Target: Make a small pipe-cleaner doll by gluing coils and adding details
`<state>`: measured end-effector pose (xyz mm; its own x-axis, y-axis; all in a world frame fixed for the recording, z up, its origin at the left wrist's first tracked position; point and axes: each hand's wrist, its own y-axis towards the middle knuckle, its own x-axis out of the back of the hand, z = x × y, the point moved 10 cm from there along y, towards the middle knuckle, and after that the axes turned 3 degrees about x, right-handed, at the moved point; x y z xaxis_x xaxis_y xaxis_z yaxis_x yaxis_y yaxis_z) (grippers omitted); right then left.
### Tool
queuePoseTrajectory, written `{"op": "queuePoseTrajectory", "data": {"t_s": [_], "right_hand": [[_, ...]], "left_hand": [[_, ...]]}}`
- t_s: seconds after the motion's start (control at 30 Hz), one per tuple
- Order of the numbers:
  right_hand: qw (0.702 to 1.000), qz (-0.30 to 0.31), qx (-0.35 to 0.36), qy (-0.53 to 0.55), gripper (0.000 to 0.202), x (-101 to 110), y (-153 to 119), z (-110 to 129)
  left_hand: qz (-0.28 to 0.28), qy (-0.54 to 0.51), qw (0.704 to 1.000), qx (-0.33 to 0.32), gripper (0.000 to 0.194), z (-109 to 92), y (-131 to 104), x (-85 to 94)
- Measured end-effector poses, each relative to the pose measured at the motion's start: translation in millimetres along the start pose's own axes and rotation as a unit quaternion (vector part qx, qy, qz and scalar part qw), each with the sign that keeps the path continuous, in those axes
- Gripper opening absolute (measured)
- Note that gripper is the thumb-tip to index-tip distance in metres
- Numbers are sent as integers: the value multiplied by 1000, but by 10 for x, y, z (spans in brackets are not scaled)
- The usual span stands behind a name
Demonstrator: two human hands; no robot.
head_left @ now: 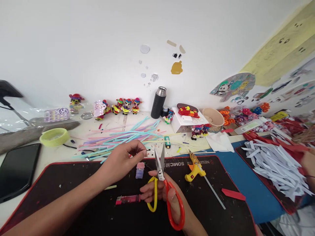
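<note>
My right hand (167, 193) holds scissors (160, 173) with one yellow and one red handle; their blades are parted and point away from me. My left hand (133, 155) is to the left of the blades, thumb and fingertips brought together; anything between them is too small to name. Below its fingertips a small pink and purple fuzzy piece (140, 170) lies on the black mat (98, 209). A pink lighter (128, 199) lies left of the yellow handle. A yellow glue gun (195, 168) with a clear stick rests on the mat's right side.
Pastel fuzzy sticks (123, 137) lie beyond the mat. A black bottle (158, 103), a white box (182, 126) and small figurines (126, 106) stand near the wall. At left are a phone (18, 172) and a tape roll (54, 137). White paper strips (278, 167) and another person's arm (308, 164) are right.
</note>
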<state>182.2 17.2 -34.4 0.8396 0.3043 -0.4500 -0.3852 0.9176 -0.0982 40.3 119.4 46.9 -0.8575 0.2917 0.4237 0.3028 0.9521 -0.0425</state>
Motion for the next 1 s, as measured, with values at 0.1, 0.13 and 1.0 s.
{"op": "queuePoseTrajectory", "data": {"t_s": [0.1,0.13,1.0], "right_hand": [[998,-21,-25,-46,78,-8,28,-37],[997,-32,-28,-68,73,-2,36,-41],[984,-69,-44,-160,59,-10,115,-65]], "left_hand": [[-1,6,1000,-3,25,4,6,-2],[-3,10,1000,-6,23,1,5,0],[7,101,994,-32,16,-63,-7,-121]]}}
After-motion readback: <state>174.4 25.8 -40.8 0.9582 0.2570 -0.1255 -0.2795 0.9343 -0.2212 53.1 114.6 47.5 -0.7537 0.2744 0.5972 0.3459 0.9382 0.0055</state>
